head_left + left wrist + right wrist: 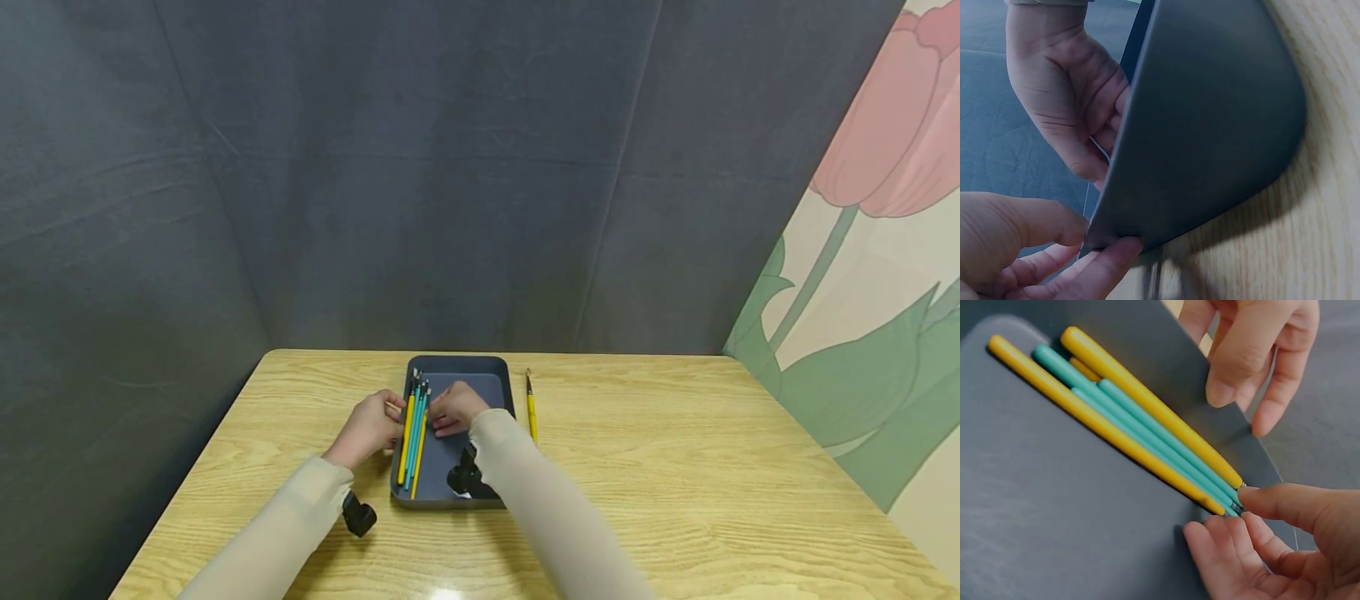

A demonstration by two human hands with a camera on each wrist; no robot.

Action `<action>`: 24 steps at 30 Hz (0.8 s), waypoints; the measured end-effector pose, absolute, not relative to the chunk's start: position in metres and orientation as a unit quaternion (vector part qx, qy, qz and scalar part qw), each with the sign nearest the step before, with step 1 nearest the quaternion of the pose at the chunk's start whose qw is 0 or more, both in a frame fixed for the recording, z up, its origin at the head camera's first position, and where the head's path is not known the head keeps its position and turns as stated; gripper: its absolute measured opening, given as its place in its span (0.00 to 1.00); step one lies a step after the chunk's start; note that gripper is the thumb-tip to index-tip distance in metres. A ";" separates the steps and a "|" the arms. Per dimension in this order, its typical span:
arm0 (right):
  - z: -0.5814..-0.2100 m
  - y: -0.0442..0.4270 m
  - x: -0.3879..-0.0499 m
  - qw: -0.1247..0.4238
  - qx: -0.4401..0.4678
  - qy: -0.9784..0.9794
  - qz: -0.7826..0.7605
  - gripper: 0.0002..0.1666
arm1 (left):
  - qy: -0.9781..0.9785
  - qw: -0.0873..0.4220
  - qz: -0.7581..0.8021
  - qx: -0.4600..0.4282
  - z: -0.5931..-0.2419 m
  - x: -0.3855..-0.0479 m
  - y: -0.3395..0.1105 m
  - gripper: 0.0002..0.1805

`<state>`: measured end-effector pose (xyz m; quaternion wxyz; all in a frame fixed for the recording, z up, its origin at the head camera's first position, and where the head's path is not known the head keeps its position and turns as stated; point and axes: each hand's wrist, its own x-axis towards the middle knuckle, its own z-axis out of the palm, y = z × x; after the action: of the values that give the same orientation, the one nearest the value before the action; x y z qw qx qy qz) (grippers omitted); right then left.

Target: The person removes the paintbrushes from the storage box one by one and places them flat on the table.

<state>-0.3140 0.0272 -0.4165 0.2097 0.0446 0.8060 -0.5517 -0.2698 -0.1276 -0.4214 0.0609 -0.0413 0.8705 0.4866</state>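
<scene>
Several paintbrushes (416, 437) with yellow and teal handles lie side by side along the left wall of a dark grey tray (453, 503). My left hand (372, 423) holds the tray's left side; in the left wrist view, its thumb is at the rim (1092, 215) and a finger presses the outer wall. Inside the tray, my right hand (456, 408) pinches the brushes near their metal ferrules, as the right wrist view shows with the handles (1147, 440) pointing away from the fingers. Bristles are hidden there behind the right hand (1291, 534).
One yellow paintbrush (532, 412) lies on the wooden table (675, 467), just right of the tray. Behind the table hangs a dark curtain (450, 183), and a wall with a painted tulip (885, 125) stands to the right.
</scene>
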 end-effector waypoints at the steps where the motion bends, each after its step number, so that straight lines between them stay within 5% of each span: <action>1: -0.417 0.027 -0.314 0.209 0.047 0.808 -0.548 0.05 | 0.870 0.062 0.488 -0.042 -0.422 -0.270 -0.127 0.22; 24: -0.424 0.013 -0.318 0.185 0.096 0.820 -0.533 0.04 | 0.865 0.066 0.497 -0.035 -0.420 -0.268 -0.127 0.22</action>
<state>-0.3182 0.0125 -0.4244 0.1846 0.0958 0.8201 -0.5331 -0.2677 -0.1274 -0.4197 0.0664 -0.0351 0.8646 0.4969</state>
